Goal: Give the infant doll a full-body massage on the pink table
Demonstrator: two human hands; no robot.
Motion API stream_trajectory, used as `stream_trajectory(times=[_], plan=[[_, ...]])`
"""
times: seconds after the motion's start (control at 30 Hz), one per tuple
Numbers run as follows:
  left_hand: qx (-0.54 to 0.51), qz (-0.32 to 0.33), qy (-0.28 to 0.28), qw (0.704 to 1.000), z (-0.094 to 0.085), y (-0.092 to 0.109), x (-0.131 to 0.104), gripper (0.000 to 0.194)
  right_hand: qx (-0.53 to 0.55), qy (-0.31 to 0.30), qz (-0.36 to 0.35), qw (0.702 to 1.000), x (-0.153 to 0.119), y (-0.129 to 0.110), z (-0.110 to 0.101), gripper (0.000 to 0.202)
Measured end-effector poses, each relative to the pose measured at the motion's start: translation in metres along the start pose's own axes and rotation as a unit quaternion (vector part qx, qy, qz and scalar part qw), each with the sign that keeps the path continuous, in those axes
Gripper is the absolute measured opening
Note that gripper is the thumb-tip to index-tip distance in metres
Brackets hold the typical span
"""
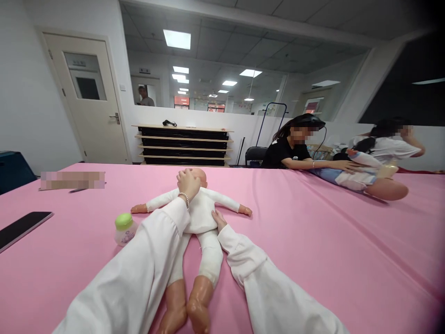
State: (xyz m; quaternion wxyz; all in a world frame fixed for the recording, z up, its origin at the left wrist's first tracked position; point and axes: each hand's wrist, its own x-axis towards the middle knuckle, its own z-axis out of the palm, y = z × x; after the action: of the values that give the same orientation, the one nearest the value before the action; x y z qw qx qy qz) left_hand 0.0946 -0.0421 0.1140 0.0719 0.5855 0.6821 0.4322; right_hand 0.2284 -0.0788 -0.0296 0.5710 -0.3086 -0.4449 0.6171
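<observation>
A baby doll [202, 211] with a white cloth body and brown plastic hands and feet lies on its back on the pink-covered table [295, 246], arms spread wide. My left hand [189, 184] rests over the doll's face, fingers bent but apart, hiding most of it. At the doll's side, my right hand [219, 221] grips the torso; its thumb shows and the other fingers are largely hidden. Left of the doll, near my left forearm, stands a small white bottle [125, 235] with a green cap [124, 221].
A dark phone or tablet [24, 228] lies at the left edge, with a blurred flat item [72, 181] beyond it. Across the table on the right, a person in black [290, 153] handles another doll [387, 189]. Another person in white [389, 146] sits behind. Low shelves [184, 144] stand along the wall.
</observation>
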Motion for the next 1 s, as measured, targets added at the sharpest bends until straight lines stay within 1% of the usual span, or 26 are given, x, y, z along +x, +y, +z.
stream_trajectory(times=[0.03,0.1,0.17,0.2,0.3,0.37,0.43,0.5,0.67,0.73,0.83,0.93,1.0], plan=[[0.025,-0.032,-0.038,0.998,0.009,0.005,0.004,0.047,0.030,0.011,0.017,0.999,-0.004,-0.006,0.007,0.049],[0.074,-0.073,-0.075,0.992,0.028,0.007,0.011,0.063,0.079,-0.021,0.077,0.994,-0.012,-0.018,0.019,0.045],[0.112,-0.085,-0.079,0.987,0.043,0.005,0.015,0.075,0.110,-0.071,0.132,0.983,-0.019,-0.027,0.027,0.044],[0.125,-0.086,-0.077,0.985,0.048,0.004,0.016,0.079,0.121,-0.086,0.148,0.978,-0.022,-0.029,0.029,0.045],[0.144,-0.085,-0.064,0.984,0.059,0.001,0.017,0.090,0.149,-0.113,0.152,0.971,-0.026,-0.029,0.032,0.048],[0.149,-0.092,-0.053,0.983,0.063,0.001,0.018,0.096,0.157,-0.130,0.151,0.967,-0.028,-0.025,0.032,0.049],[0.153,-0.103,-0.046,0.982,0.066,-0.001,0.018,0.099,0.157,-0.141,0.153,0.965,-0.028,-0.022,0.032,0.048],[0.155,-0.103,-0.041,0.982,0.068,-0.004,0.018,0.099,0.152,-0.146,0.156,0.965,-0.029,-0.022,0.033,0.047],[0.152,-0.094,-0.025,0.984,0.074,-0.010,0.015,0.097,0.134,-0.163,0.184,0.960,-0.031,-0.025,0.033,0.053],[0.152,-0.102,-0.030,0.983,0.075,-0.012,0.014,0.097,0.139,-0.168,0.190,0.957,-0.031,-0.025,0.032,0.052],[0.142,-0.115,-0.056,0.981,0.074,-0.013,0.015,0.100,0.145,-0.172,0.181,0.957,-0.030,-0.022,0.032,0.047],[0.140,-0.113,-0.078,0.981,0.072,-0.015,0.016,0.104,0.137,-0.152,0.160,0.966,-0.029,-0.021,0.034,0.042],[0.140,-0.105,-0.074,0.982,0.071,-0.016,0.016,0.103,0.126,-0.139,0.148,0.971,-0.028,-0.021,0.036,0.042]])
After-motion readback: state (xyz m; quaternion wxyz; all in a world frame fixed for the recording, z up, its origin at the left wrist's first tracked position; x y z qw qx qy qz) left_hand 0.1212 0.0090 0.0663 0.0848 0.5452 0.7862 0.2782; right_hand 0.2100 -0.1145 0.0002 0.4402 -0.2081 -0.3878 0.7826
